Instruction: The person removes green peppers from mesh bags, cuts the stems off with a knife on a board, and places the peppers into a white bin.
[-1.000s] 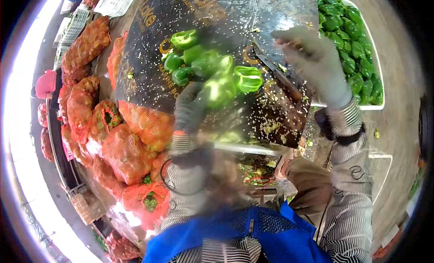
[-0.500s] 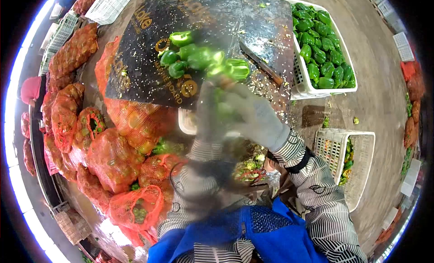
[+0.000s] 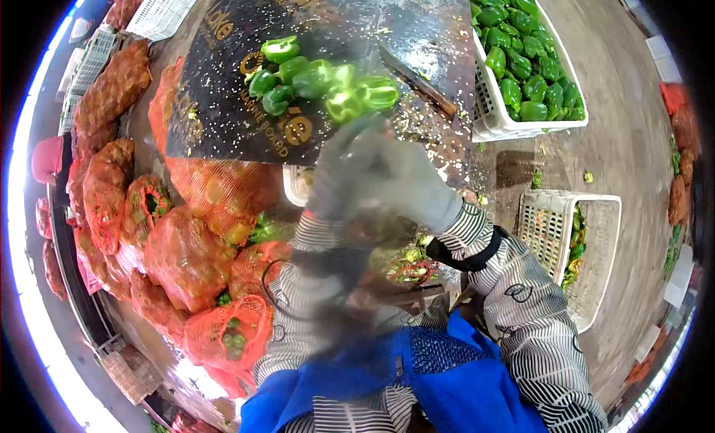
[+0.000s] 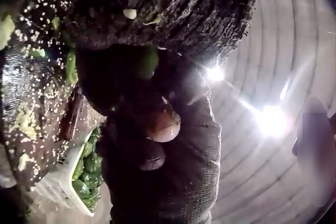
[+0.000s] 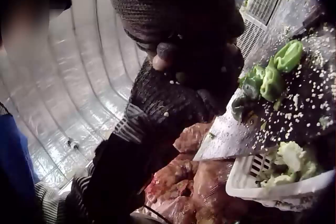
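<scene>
My two gloved hands meet at the front edge of the dark board (image 3: 216, 128). The left hand (image 3: 335, 169), its glove wet and seed-flecked in the left wrist view, curls around a green pepper (image 4: 147, 62), mostly in shadow. Facing it, the right hand (image 3: 417, 180) closes on the same pepper, a bare thumb tip (image 4: 164, 127) poking from its knit glove. In the head view the hands hide this pepper. Just beyond them lie cut green pepper halves (image 3: 378, 93) and several whole peppers (image 3: 277, 100). A knife (image 3: 421, 83) rests on the board to their right.
A white crate (image 3: 579, 83) full of green peppers stands right of the board. Another white crate (image 3: 607, 262) with scraps is on the floor. Red mesh sacks (image 3: 186, 258) crowd the left. A white basket (image 5: 236, 184) of trimmings sits below the board's edge.
My right hand has come from beside the knife down to the left hand. The left hand has drawn back from the pepper pile toward the board's front edge. The knife stays on the board.
</scene>
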`<act>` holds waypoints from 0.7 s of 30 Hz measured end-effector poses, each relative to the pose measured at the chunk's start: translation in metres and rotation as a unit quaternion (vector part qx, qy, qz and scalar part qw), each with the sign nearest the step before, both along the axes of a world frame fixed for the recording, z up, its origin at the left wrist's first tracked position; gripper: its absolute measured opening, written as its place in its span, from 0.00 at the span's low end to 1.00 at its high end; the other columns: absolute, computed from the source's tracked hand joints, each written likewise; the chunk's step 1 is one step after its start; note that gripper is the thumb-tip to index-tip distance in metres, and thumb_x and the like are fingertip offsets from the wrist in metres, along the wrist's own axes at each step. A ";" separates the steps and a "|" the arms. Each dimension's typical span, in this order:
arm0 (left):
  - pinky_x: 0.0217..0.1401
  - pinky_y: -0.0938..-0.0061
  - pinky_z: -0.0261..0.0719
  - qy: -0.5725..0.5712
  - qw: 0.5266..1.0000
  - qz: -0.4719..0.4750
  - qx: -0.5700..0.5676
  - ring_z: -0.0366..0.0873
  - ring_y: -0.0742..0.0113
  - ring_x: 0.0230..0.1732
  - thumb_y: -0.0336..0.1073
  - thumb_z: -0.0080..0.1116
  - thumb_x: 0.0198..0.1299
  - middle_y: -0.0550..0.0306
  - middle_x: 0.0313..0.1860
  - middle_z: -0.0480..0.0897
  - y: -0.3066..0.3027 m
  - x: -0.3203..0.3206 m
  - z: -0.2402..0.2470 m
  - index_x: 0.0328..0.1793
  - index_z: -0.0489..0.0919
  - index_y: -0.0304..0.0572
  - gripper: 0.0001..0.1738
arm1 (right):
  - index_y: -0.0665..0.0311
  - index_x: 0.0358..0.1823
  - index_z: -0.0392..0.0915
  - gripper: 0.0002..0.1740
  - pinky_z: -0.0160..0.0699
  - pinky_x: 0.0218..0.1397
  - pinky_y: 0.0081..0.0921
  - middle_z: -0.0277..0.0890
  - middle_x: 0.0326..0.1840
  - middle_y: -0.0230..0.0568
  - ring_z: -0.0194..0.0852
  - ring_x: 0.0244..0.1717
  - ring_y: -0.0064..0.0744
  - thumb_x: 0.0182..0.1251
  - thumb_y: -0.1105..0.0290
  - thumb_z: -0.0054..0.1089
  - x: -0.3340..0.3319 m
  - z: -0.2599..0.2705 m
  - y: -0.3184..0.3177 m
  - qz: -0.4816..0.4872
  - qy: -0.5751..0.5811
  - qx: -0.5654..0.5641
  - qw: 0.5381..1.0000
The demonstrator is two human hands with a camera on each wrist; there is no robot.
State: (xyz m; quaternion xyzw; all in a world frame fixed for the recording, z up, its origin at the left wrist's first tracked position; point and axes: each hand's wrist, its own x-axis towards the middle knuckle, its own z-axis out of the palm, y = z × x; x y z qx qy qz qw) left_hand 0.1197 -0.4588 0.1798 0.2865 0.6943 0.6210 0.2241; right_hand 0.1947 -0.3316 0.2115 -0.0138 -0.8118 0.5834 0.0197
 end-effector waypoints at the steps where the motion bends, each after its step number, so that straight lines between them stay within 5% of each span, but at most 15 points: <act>1: 0.52 0.72 0.82 0.008 1.000 -0.007 -0.009 0.81 0.64 0.49 0.35 0.62 0.59 0.52 0.56 0.78 0.000 -0.002 -0.005 0.59 0.76 0.40 0.22 | 0.68 0.52 0.75 0.24 0.84 0.44 0.27 0.83 0.40 0.46 0.84 0.39 0.34 0.54 0.67 0.71 0.000 -0.004 0.002 -0.003 -0.002 -0.002 1.000; 3: 0.49 0.70 0.86 0.024 0.999 -0.021 -0.027 0.84 0.60 0.46 0.30 0.68 0.52 0.50 0.58 0.77 0.002 -0.004 -0.012 0.58 0.77 0.43 0.25 | 0.68 0.49 0.77 0.20 0.85 0.40 0.25 0.82 0.37 0.41 0.84 0.36 0.32 0.56 0.71 0.68 -0.001 -0.007 0.005 0.013 -0.042 -0.078 0.996; 4: 0.49 0.69 0.86 -0.118 0.993 -0.018 -0.003 0.83 0.59 0.46 0.30 0.68 0.51 0.49 0.58 0.77 0.000 -0.006 -0.014 0.59 0.76 0.44 0.27 | 0.69 0.46 0.78 0.15 0.84 0.36 0.21 0.82 0.37 0.41 0.84 0.33 0.29 0.57 0.74 0.65 0.002 -0.002 0.011 0.032 -0.122 -0.213 0.969; 7: 0.49 0.70 0.85 0.061 0.992 -0.071 -0.083 0.83 0.59 0.48 0.33 0.66 0.53 0.50 0.57 0.78 0.001 -0.001 0.003 0.62 0.74 0.44 0.28 | 0.67 0.38 0.79 0.13 0.80 0.36 0.33 0.79 0.36 0.45 0.80 0.34 0.39 0.50 0.70 0.66 0.004 -0.015 0.019 0.033 -0.107 -0.192 0.975; 8: 0.47 0.73 0.83 0.076 0.994 -0.064 -0.047 0.82 0.62 0.47 0.45 0.54 0.64 0.50 0.54 0.80 0.005 -0.005 0.000 0.60 0.75 0.38 0.23 | 0.66 0.35 0.78 0.13 0.78 0.36 0.36 0.77 0.35 0.45 0.79 0.34 0.43 0.48 0.68 0.66 0.005 -0.013 0.020 0.021 -0.112 -0.206 0.972; 11: 0.45 0.73 0.83 -0.124 0.990 -0.037 0.049 0.81 0.66 0.48 0.60 0.37 0.74 0.49 0.52 0.81 0.007 -0.004 0.002 0.59 0.77 0.34 0.34 | 0.68 0.34 0.78 0.13 0.77 0.36 0.40 0.76 0.37 0.49 0.77 0.34 0.48 0.49 0.68 0.65 0.002 -0.015 0.023 0.018 -0.081 -0.195 0.977; 12: 0.50 0.71 0.82 -0.227 0.971 -0.023 0.075 0.81 0.62 0.50 0.51 0.50 0.67 0.50 0.54 0.80 0.006 -0.007 -0.001 0.61 0.76 0.38 0.26 | 0.69 0.36 0.78 0.13 0.77 0.37 0.40 0.77 0.38 0.50 0.78 0.35 0.48 0.51 0.68 0.65 -0.001 -0.018 0.022 0.019 -0.071 -0.173 0.982; 15: 0.54 0.69 0.82 -0.136 0.990 -0.005 0.038 0.81 0.60 0.53 0.46 0.56 0.68 0.52 0.56 0.79 0.018 -0.009 -0.002 0.64 0.74 0.42 0.23 | 0.74 0.41 0.78 0.16 0.79 0.40 0.40 0.77 0.38 0.54 0.80 0.36 0.46 0.54 0.69 0.63 -0.008 -0.008 0.024 0.023 -0.101 -0.101 0.989; 19: 0.52 0.70 0.82 0.060 0.998 0.002 0.012 0.81 0.64 0.52 0.55 0.48 0.72 0.56 0.55 0.80 0.019 -0.004 -0.027 0.63 0.75 0.43 0.26 | 0.75 0.45 0.77 0.19 0.79 0.38 0.37 0.77 0.32 0.53 0.81 0.30 0.46 0.54 0.69 0.61 -0.008 -0.003 0.027 0.035 -0.166 -0.166 0.971; 20: 0.49 0.71 0.83 -0.040 0.997 0.043 0.052 0.81 0.65 0.51 0.50 0.52 0.70 0.56 0.54 0.80 0.023 -0.001 -0.015 0.63 0.74 0.43 0.24 | 0.74 0.45 0.76 0.18 0.78 0.34 0.35 0.78 0.29 0.52 0.80 0.27 0.45 0.54 0.71 0.60 -0.009 -0.012 0.019 -0.021 -0.073 -0.082 0.994; 21: 0.54 0.72 0.78 -0.105 0.988 0.077 0.085 0.79 0.66 0.52 0.50 0.42 0.74 0.56 0.54 0.80 0.027 0.003 -0.013 0.61 0.76 0.41 0.24 | 0.74 0.45 0.76 0.18 0.78 0.34 0.35 0.78 0.29 0.52 0.80 0.27 0.45 0.54 0.71 0.60 -0.008 -0.018 0.016 -0.024 -0.072 -0.083 0.994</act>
